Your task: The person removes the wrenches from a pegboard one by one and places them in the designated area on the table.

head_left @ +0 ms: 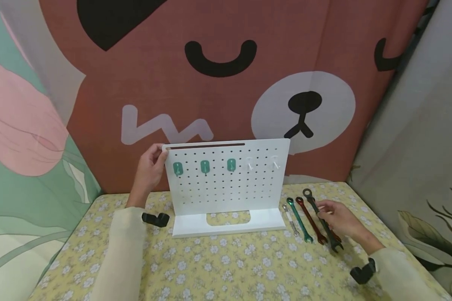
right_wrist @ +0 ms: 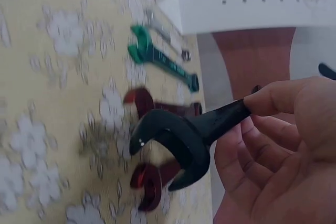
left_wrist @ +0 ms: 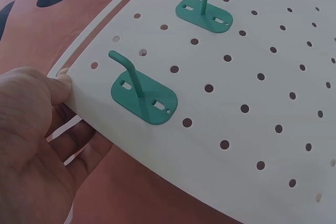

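My left hand (head_left: 150, 169) pinches the upper left corner of a white pegboard (head_left: 226, 192), thumb in front and fingers behind. Three green hooks (head_left: 205, 166) and two clear hooks (head_left: 275, 162) are mounted in a row across its upper part. At the right, my right hand (head_left: 340, 218) grips a black combination wrench (right_wrist: 191, 142) by its shaft, with the open end toward me and raised over the cloth. Beside it lie a small silver wrench (head_left: 291, 220), a green wrench (head_left: 299, 219) and a red wrench (head_left: 311, 219). A second red wrench (right_wrist: 152, 184) is partly hidden behind the black one.
The pegboard stands on a white base (head_left: 190, 225) with a cutout. A yellow flowered tablecloth (head_left: 226, 271) covers the table. Behind it hangs a printed bear backdrop (head_left: 226, 100), and a grey curtain (head_left: 407, 138) borders the right side.
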Tool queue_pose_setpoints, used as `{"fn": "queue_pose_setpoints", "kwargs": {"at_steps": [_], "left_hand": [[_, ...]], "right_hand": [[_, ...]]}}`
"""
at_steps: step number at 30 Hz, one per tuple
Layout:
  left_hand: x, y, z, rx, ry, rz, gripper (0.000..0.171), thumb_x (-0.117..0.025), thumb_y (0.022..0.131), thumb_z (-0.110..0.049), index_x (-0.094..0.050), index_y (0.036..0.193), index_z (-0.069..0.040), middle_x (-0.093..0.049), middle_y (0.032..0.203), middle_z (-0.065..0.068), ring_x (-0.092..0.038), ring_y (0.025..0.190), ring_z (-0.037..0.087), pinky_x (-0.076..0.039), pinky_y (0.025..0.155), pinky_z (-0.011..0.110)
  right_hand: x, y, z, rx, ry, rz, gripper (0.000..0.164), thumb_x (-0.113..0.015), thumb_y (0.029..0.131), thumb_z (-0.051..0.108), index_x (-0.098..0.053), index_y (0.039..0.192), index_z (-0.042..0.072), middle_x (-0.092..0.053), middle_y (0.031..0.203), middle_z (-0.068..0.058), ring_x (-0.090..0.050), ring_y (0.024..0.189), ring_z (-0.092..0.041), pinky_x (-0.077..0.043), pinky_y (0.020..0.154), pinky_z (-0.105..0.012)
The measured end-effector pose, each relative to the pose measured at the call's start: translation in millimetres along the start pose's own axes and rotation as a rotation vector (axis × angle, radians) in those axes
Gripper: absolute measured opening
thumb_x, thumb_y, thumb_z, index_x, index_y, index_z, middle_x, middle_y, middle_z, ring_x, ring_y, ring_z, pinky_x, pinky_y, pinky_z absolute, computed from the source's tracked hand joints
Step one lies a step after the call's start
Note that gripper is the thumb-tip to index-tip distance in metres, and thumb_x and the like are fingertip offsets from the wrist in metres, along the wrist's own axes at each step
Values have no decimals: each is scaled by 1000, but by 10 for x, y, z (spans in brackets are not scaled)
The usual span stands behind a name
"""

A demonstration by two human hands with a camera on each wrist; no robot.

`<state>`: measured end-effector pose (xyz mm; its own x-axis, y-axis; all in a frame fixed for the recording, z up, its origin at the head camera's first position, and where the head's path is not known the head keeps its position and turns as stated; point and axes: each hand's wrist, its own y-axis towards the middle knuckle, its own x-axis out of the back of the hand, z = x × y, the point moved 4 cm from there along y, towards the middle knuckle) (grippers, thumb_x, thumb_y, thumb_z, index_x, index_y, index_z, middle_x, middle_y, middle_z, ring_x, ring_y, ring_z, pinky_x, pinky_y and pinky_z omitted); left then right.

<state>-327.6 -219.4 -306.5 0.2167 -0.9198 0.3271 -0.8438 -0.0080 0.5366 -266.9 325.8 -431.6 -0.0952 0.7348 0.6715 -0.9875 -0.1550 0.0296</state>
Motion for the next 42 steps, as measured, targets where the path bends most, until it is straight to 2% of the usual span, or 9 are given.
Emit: {"fn": "queue_pose_setpoints", "kwargs": {"at_steps": [9, 13, 19, 26, 28, 32, 35, 39, 42], "left_hand": [[18, 2, 34, 3, 18, -3, 30, -51, 110, -22, -59, 126, 3, -69, 120, 20, -62, 97, 27, -52, 84, 43], [20, 8, 30, -1, 29, -4, 30, -50, 111, -22, -58, 125, 3, -68, 120, 20, -62, 96, 27, -51, 81, 37], [22, 21, 30, -7, 30, -4, 30, -50, 111, -23, -58, 124, 3, -68, 119, 20, -62, 95, 27, -48, 76, 28], [15, 26, 30, -10, 32, -3, 30, -51, 110, -22, -59, 124, 4, -69, 118, 20, -62, 95, 28, -49, 78, 30], [19, 22, 30, -9, 36, -2, 30, -51, 110, -22, -59, 124, 4, -69, 118, 20, -62, 95, 28, -50, 79, 32], [33, 15, 27, -23, 40, -7, 29, -51, 110, -20, -59, 124, 4, -69, 118, 21, -63, 95, 28, -48, 78, 30], [27, 15, 17, -35, 40, -9, 28, -51, 110, -18, -59, 124, 4, -69, 117, 22, -62, 93, 29, -45, 74, 26], [5, 19, 2, -35, 32, -10, 27, -51, 110, -17, -59, 125, 5, -69, 117, 23, -60, 90, 30, -43, 71, 24], [-4, 23, 2, -32, 26, -10, 27, -51, 110, -16, -59, 125, 5, -69, 117, 24, -60, 90, 31, -43, 70, 24]], "right_hand": [[134, 132, -269, -93, -22, 9, 45, -50, 108, 15, -45, 142, -14, -64, 104, -19, -42, 55, -19, -43, 53, -39], [179, 162, -384, -110, -9, 13, 46, -46, 109, 14, -42, 144, -15, -56, 82, -12, -36, 53, -16, -42, 52, -39], [224, 229, -534, -126, -80, -9, 43, -47, 106, 10, -45, 138, -18, -60, 106, -31, -49, 70, -22, -42, 60, -41], [239, 314, -690, -207, -50, 21, 45, -48, 103, 10, -44, 139, -18, -49, 74, -6, -43, 60, -20, -42, 57, -38], [236, 332, -700, -214, -48, 29, 45, -49, 103, 10, -44, 139, -17, -47, 71, -6, -41, 57, -18, -42, 55, -38], [224, 341, -668, -204, -67, 53, 45, -50, 103, 9, -44, 139, -18, -61, 92, -25, -46, 60, -20, -44, 57, -39], [218, 331, -634, -199, -87, 63, 45, -51, 103, 9, -44, 138, -19, -58, 118, -37, -49, 62, -23, -45, 59, -41], [222, 330, -612, -193, -124, 69, 44, -51, 103, 9, -45, 137, -19, -56, 122, -40, -56, 69, -30, -47, 62, -44], [236, 342, -614, -183, -182, 62, 43, -51, 103, 9, -47, 135, -19, -55, 124, -41, -62, 91, -44, -52, 70, -48]]}}
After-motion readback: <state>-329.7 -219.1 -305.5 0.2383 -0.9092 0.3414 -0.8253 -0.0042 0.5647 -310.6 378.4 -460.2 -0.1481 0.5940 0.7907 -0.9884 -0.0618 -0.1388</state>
